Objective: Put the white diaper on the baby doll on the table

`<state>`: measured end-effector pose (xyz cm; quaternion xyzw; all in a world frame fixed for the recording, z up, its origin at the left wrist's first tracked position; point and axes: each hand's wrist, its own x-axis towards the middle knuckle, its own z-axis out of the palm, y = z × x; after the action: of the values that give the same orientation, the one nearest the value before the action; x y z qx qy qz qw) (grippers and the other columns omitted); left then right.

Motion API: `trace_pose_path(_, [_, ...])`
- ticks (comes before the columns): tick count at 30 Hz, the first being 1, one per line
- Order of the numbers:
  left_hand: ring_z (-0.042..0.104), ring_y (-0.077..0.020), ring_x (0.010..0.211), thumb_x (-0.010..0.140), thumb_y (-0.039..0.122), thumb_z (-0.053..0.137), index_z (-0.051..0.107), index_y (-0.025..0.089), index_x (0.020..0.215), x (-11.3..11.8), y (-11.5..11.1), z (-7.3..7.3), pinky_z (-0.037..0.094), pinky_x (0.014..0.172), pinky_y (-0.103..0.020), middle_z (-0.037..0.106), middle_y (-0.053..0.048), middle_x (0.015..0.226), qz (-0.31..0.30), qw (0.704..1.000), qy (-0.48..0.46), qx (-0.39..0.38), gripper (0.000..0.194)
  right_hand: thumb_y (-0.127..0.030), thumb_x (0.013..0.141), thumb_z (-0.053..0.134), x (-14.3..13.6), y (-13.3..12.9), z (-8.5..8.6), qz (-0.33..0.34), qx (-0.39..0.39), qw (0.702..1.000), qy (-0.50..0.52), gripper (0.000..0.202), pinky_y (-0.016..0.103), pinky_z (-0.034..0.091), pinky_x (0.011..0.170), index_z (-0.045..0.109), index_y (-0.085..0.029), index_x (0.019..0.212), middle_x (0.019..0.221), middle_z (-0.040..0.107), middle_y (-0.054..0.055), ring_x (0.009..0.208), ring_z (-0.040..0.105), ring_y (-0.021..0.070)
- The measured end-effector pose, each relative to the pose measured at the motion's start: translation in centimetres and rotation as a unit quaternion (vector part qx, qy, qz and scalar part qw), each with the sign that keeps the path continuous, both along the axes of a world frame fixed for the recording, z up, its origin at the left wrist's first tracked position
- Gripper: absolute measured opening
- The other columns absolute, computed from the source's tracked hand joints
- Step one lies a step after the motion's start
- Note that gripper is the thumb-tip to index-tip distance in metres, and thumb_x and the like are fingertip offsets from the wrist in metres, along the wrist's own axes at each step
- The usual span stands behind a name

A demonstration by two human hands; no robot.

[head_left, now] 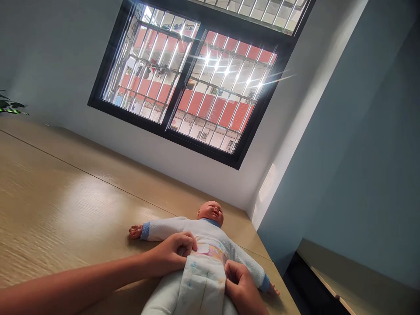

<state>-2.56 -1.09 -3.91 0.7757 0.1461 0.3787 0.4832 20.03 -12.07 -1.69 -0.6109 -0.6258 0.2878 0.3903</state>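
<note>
My left hand [172, 253] and right hand [241, 286] bracket the waist of a baby doll in a pale blue fleece sleepsuit [210, 238], lying on its back on the light wooden table [65, 197] below a black-framed barred window [193, 83]. The doll's long axis runs from me toward its head, far end near the wall. My left fingers are curled tight, pinching the tab of the white printed nappy [201, 280] at one hip; my right fingers close on the opposite edge. Both hands sit equally near, one each side.
</note>
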Motion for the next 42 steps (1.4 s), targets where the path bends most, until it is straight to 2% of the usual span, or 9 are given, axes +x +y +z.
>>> trace_pose_path(4, [0.052,-0.0194,0.085,0.067,0.026,0.072,0.040,0.017,0.059,0.1,0.0,0.0,0.040,0.074,-0.030,0.061,-0.005,0.092,0.010,1.000,0.000,0.005,0.033,-0.045,0.067,0.062,-0.1,0.0,-0.1,0.007,0.005,1.000,0.009,0.037,0.027,0.021,0.058,0.033,-0.022,0.059,0.060,0.028,-0.005,0.062,0.027,0.0121])
trace_pose_path(10, [0.052,-0.0180,0.078,0.063,0.023,0.069,0.040,0.017,0.055,-0.2,0.9,0.1,0.038,0.068,-0.029,0.063,-0.003,0.082,0.012,0.999,0.036,-0.005,0.031,-0.047,0.073,0.068,-0.4,0.1,-1.2,0.007,0.056,0.997,0.061,0.042,0.026,0.021,0.057,0.037,-0.021,0.061,0.061,0.030,-0.005,0.062,0.026,0.0112])
trace_pose_path(15, [0.050,-0.0161,0.073,0.065,0.024,0.070,0.043,0.017,0.055,-0.8,2.3,0.0,0.037,0.067,-0.027,0.059,-0.001,0.072,-0.042,0.994,0.051,-0.088,0.030,-0.049,0.074,0.075,-1.7,-0.7,-1.0,0.042,0.068,0.988,0.131,0.046,0.025,0.022,0.057,0.042,-0.019,0.065,0.063,0.033,-0.006,0.063,0.027,0.0106])
trace_pose_path(21, [0.047,-0.0135,0.071,0.065,0.024,0.073,0.045,0.016,0.055,-1.1,3.2,-0.4,0.036,0.066,-0.024,0.056,0.000,0.072,-0.081,0.987,0.047,-0.129,0.031,-0.045,0.072,0.080,-2.3,-1.2,-0.7,0.052,0.077,0.979,0.180,0.042,0.024,0.022,0.056,0.048,-0.018,0.068,0.063,0.038,-0.006,0.062,0.028,0.0097])
trace_pose_path(26, [0.048,-0.0138,0.074,0.067,0.028,0.075,0.046,0.016,0.057,-1.6,2.9,0.2,0.038,0.067,-0.024,0.056,0.000,0.076,-0.077,0.985,0.081,-0.131,0.033,-0.038,0.072,0.077,-2.5,-1.4,0.0,0.055,0.065,0.985,0.150,0.034,0.024,0.022,0.054,0.051,-0.018,0.068,0.061,0.039,-0.006,0.060,0.029,0.0090])
trace_pose_path(29, [0.049,-0.0151,0.076,0.068,0.033,0.074,0.045,0.016,0.058,-1.7,2.7,0.4,0.040,0.070,-0.025,0.056,-0.001,0.076,-0.056,0.988,0.091,-0.111,0.036,-0.033,0.071,0.074,-2.8,-1.4,0.2,0.035,0.062,0.990,0.122,0.029,0.024,0.022,0.054,0.050,-0.018,0.065,0.059,0.039,-0.007,0.059,0.030,0.0087])
trace_pose_path(34, [0.048,-0.0154,0.076,0.072,0.033,0.073,0.044,0.016,0.060,-1.8,3.1,0.4,0.037,0.068,-0.025,0.055,-0.002,0.076,-0.070,0.989,0.114,-0.056,0.036,-0.027,0.070,0.066,-3.0,-1.2,0.1,-0.012,0.055,0.996,0.076,0.025,0.024,0.021,0.052,0.045,-0.019,0.059,0.056,0.037,-0.007,0.057,0.029,0.0086])
trace_pose_path(38, [0.045,-0.0152,0.076,0.072,0.029,0.073,0.050,0.017,0.071,-2.1,2.9,0.9,0.036,0.068,-0.023,0.053,0.000,0.079,-0.084,0.988,0.125,-0.042,0.025,-0.025,0.069,0.062,-2.9,-1.1,0.1,-0.027,0.062,0.997,0.048,0.023,0.025,0.021,0.052,0.043,-0.019,0.056,0.054,0.037,-0.006,0.056,0.030,0.0088])
trace_pose_path(42, [0.044,-0.0152,0.077,0.073,0.026,0.071,0.060,0.017,0.085,-2.0,1.8,1.5,0.034,0.066,-0.023,0.053,0.000,0.081,-0.070,0.990,0.120,-0.017,0.019,-0.025,0.068,0.060,-2.9,-1.1,0.0,-0.038,0.062,0.997,0.018,0.023,0.025,0.022,0.052,0.042,-0.019,0.055,0.053,0.039,-0.006,0.056,0.031,0.0090])
